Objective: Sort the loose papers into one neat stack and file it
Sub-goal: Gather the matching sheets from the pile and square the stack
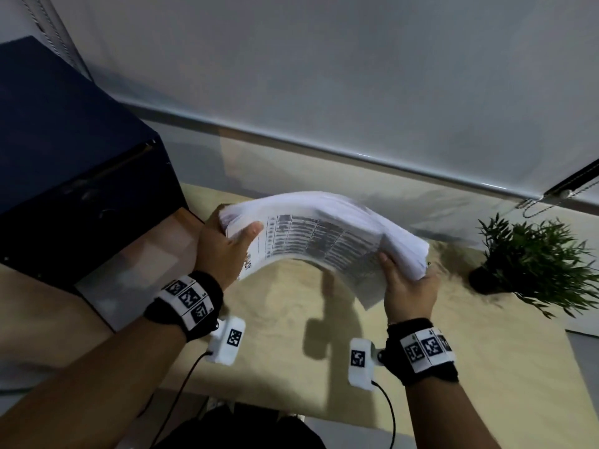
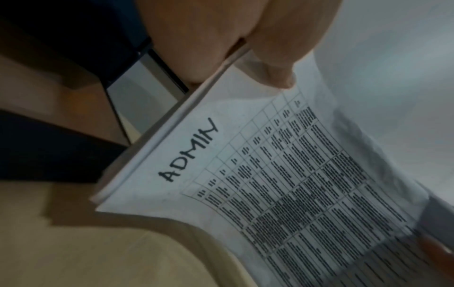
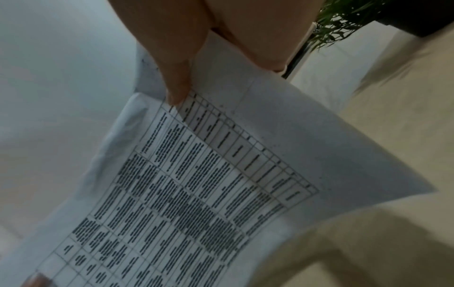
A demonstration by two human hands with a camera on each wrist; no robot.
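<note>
A thick stack of white papers is held above the pale wooden desk, bowed upward in an arch. Its near sheet carries a printed table and the handwritten word ADMIN. My left hand grips the stack's left end, thumb on the near sheet, fingers hidden behind. My right hand grips the right end, thumb pressing the printed sheet. One loose sheet's corner hangs below the stack beside the right hand.
A dark blue box-like cabinet stands at the left, close to the stack's left end. A small potted green plant sits at the right. A sheet's edge lies at the far right. A roller blind hangs behind the desk.
</note>
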